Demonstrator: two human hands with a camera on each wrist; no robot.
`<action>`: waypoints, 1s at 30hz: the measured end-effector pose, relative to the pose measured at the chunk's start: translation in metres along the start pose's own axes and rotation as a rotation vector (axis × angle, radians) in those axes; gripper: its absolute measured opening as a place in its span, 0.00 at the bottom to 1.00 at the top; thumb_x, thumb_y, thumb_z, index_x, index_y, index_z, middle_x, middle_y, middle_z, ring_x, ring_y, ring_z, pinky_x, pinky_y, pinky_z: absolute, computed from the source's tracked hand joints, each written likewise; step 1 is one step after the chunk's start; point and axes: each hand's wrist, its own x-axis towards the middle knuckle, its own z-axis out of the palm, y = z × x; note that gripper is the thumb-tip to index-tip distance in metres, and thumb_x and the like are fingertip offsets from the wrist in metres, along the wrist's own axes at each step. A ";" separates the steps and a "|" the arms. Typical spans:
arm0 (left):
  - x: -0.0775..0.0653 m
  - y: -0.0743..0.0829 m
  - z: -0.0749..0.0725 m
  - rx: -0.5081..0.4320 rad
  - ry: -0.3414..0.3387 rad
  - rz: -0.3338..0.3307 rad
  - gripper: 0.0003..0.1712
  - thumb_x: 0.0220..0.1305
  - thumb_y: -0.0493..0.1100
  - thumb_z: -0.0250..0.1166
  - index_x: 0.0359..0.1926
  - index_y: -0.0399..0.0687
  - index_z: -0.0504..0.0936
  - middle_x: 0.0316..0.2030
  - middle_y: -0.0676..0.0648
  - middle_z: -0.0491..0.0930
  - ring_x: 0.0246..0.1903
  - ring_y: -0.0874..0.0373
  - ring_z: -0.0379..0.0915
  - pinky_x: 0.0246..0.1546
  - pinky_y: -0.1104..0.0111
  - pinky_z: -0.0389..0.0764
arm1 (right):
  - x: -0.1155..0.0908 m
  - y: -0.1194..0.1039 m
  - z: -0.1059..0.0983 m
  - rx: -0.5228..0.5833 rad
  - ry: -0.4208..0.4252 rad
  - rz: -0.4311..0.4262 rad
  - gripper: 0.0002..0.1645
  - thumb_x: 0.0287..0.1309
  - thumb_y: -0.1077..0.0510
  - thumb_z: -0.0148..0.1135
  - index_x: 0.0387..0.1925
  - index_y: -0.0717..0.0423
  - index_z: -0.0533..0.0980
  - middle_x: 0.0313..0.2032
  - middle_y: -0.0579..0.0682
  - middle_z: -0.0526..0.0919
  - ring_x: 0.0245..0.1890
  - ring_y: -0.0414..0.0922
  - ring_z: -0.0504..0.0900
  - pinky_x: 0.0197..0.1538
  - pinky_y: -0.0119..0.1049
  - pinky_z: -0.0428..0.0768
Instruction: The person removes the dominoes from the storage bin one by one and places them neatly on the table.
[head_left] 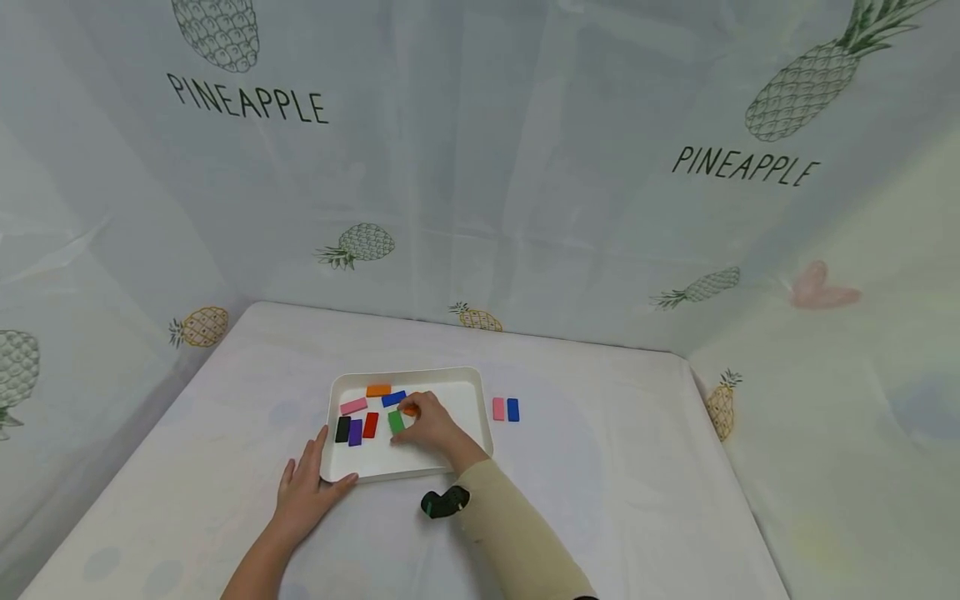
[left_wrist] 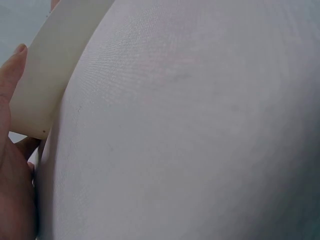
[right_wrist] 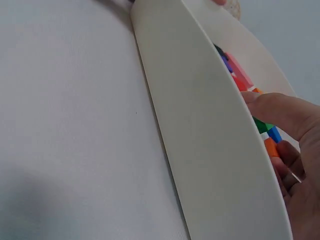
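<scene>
A white rectangular tray (head_left: 450, 384) holds several small coloured blocks. My left hand (head_left: 306, 492) rests at its near left corner, fingers straight along the left side and thumb at the front rim. In the left wrist view, that thumb (left_wrist: 12, 75) lies against the tray wall (left_wrist: 60, 55). My right hand (head_left: 431, 429) reaches over the front rim, pinching a green block (head_left: 396, 422) between thumb and fingers at its two ends. An orange block (head_left: 410, 412) is partly hidden under those fingers. The right wrist view shows the green block (right_wrist: 264, 126) behind the thumb (right_wrist: 275, 107).
Left of the right hand, the tray contains red (head_left: 371, 425), purple (head_left: 356, 432), black (head_left: 342, 429), pink (head_left: 353, 406), blue (head_left: 393, 399) and orange (head_left: 378, 390) blocks. Outside its right edge, a pink block (head_left: 498, 408) and a blue block (head_left: 513, 410) lie on the white-covered table (head_left: 600, 467).
</scene>
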 end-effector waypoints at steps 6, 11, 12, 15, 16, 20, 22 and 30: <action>0.001 -0.001 0.001 0.005 -0.005 -0.012 0.63 0.56 0.63 0.67 0.76 0.41 0.37 0.72 0.27 0.41 0.71 0.31 0.31 0.66 0.40 0.25 | -0.007 -0.003 -0.003 0.113 -0.015 -0.062 0.29 0.42 0.58 0.80 0.48 0.51 0.77 0.44 0.43 0.73 0.34 0.39 0.71 0.36 0.28 0.75; 0.000 0.000 0.002 0.014 0.001 0.004 0.63 0.57 0.63 0.67 0.76 0.40 0.37 0.72 0.27 0.41 0.71 0.31 0.31 0.66 0.40 0.25 | -0.017 -0.006 -0.009 0.207 0.009 -0.042 0.29 0.42 0.60 0.80 0.48 0.50 0.77 0.43 0.42 0.75 0.36 0.40 0.74 0.37 0.28 0.77; 0.000 0.000 0.002 0.020 0.005 0.007 0.63 0.57 0.63 0.66 0.76 0.39 0.37 0.72 0.27 0.42 0.71 0.31 0.31 0.66 0.39 0.26 | -0.020 -0.007 -0.011 0.225 0.015 -0.035 0.29 0.42 0.60 0.80 0.48 0.49 0.77 0.44 0.41 0.76 0.37 0.40 0.74 0.37 0.29 0.77; -0.002 0.002 0.002 0.017 0.008 0.012 0.63 0.57 0.63 0.66 0.76 0.39 0.37 0.72 0.27 0.42 0.71 0.31 0.32 0.66 0.39 0.26 | -0.027 -0.008 -0.020 0.270 0.036 -0.024 0.29 0.43 0.60 0.79 0.49 0.49 0.76 0.45 0.43 0.77 0.39 0.41 0.75 0.38 0.30 0.78; -0.001 0.002 0.002 0.014 0.007 0.011 0.63 0.57 0.63 0.66 0.76 0.39 0.37 0.72 0.26 0.42 0.71 0.31 0.32 0.66 0.39 0.26 | -0.029 -0.007 -0.023 0.283 0.042 -0.023 0.29 0.44 0.60 0.79 0.49 0.49 0.76 0.46 0.44 0.77 0.40 0.42 0.75 0.38 0.30 0.78; -0.002 0.003 0.001 0.011 0.009 0.009 0.63 0.57 0.62 0.67 0.76 0.38 0.38 0.72 0.26 0.42 0.71 0.31 0.31 0.66 0.39 0.26 | -0.035 -0.005 -0.037 0.310 0.066 -0.022 0.29 0.46 0.61 0.78 0.50 0.48 0.75 0.49 0.51 0.77 0.42 0.45 0.75 0.38 0.32 0.78; -0.002 0.003 0.001 0.010 0.009 0.011 0.63 0.57 0.62 0.67 0.76 0.38 0.38 0.72 0.26 0.42 0.71 0.31 0.31 0.66 0.39 0.26 | -0.038 -0.002 -0.044 0.318 0.081 -0.022 0.29 0.46 0.61 0.77 0.51 0.48 0.75 0.50 0.53 0.77 0.44 0.47 0.76 0.39 0.32 0.79; -0.002 0.005 0.000 0.005 0.005 0.018 0.63 0.57 0.62 0.67 0.76 0.38 0.37 0.72 0.26 0.42 0.71 0.30 0.32 0.66 0.39 0.27 | -0.050 0.008 -0.076 0.327 0.179 -0.042 0.33 0.47 0.62 0.77 0.55 0.49 0.73 0.57 0.58 0.74 0.49 0.50 0.75 0.44 0.40 0.81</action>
